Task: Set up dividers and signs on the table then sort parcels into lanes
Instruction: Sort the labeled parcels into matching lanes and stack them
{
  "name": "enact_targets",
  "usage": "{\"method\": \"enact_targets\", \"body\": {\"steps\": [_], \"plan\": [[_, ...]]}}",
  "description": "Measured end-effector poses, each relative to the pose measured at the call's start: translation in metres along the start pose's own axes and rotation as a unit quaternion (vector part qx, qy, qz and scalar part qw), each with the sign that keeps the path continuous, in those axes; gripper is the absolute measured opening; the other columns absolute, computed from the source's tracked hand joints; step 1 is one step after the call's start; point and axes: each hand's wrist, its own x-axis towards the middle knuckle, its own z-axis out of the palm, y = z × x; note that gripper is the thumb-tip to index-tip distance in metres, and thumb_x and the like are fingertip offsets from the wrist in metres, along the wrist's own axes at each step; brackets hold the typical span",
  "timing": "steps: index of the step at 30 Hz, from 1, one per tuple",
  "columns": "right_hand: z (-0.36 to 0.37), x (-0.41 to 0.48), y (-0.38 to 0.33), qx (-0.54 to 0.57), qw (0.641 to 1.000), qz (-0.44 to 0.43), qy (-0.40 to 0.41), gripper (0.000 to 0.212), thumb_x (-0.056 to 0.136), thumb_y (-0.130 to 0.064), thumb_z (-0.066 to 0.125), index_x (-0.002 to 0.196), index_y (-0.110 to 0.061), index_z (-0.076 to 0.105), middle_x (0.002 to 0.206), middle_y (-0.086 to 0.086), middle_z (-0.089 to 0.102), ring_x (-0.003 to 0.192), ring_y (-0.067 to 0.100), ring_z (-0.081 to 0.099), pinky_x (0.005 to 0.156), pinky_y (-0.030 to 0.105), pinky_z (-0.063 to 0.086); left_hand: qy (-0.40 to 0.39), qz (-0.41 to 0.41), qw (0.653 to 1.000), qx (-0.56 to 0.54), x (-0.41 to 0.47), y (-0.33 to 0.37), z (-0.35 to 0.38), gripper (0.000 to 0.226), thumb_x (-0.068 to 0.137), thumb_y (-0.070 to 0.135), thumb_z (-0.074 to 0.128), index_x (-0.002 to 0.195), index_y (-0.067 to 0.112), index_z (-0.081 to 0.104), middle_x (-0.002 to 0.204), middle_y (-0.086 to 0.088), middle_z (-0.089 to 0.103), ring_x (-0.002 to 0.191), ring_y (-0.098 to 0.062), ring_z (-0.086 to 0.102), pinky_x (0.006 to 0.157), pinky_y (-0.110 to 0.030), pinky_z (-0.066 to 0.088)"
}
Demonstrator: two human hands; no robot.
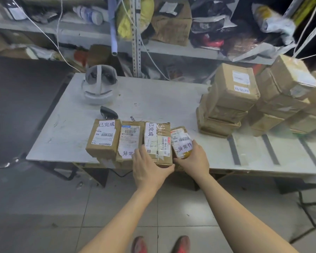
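Several parcels stand side by side at the near edge of the white table [153,99]. From left: a brown box [103,139] with a white sign, a second box [129,141], a taped box [158,141] with a white sign, and a small yellow-brown parcel [181,141] with a white sign. My left hand [150,165] grips the near end of the taped box. My right hand [194,158] holds the small parcel from its right side. Dark tape strips [234,152] mark lanes on the table's right part.
A pile of brown boxes [232,99] rises at the right, with more boxes [288,92] behind it. A white headset [98,86] and a dark scanner [109,112] lie at the back left. Cluttered shelves [153,33] stand behind the table. A dark mat [22,106] is at left.
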Motion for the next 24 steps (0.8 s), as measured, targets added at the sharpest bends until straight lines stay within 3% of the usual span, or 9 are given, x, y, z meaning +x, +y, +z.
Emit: {"method": "enact_targets", "body": {"steps": [5,11,18,24], "plan": [[0.001,0.001,-0.002,-0.020,0.999,0.018,0.021,0.069,0.056,-0.041,0.081,0.115,-0.023,0.052,0.108,-0.003,0.059,0.104,0.020,0.058,0.076,0.037,0.054,-0.002,0.004,1.000,-0.025,0.005,-0.003,-0.001,0.103,0.046,0.062,0.079,0.130,0.017,0.040,0.118,0.003,0.045,0.112,-0.015,0.040,0.092,-0.034,0.046],[-0.009,0.004,-0.006,-0.039,0.998,0.030,0.034,0.067,0.055,-0.050,0.078,0.114,-0.027,0.055,0.106,-0.006,0.062,0.100,0.019,0.060,0.076,0.034,0.051,0.006,0.002,0.999,-0.045,0.010,-0.003,-0.007,0.100,0.042,0.057,0.081,0.127,0.016,0.046,0.114,0.002,0.049,0.110,-0.017,0.046,0.088,-0.034,0.048],[-0.030,0.005,-0.014,-0.021,0.998,0.049,0.038,0.069,0.054,-0.052,0.073,0.116,-0.027,0.057,0.107,-0.006,0.059,0.099,0.019,0.061,0.081,0.035,0.053,-0.007,0.004,0.999,-0.042,0.019,0.011,-0.015,0.098,0.041,0.063,0.073,0.123,0.018,0.046,0.109,0.005,0.047,0.107,-0.017,0.048,0.083,-0.039,0.055],[-0.054,-0.001,-0.016,-0.005,0.996,0.031,0.088,0.066,0.056,-0.054,0.073,0.115,-0.030,0.055,0.103,-0.009,0.055,0.093,0.016,0.058,0.071,0.031,0.043,0.004,0.025,0.998,-0.059,0.028,0.026,-0.021,0.098,0.039,0.074,0.067,0.118,0.019,0.045,0.110,0.004,0.047,0.109,-0.016,0.047,0.081,-0.040,0.055]]}}
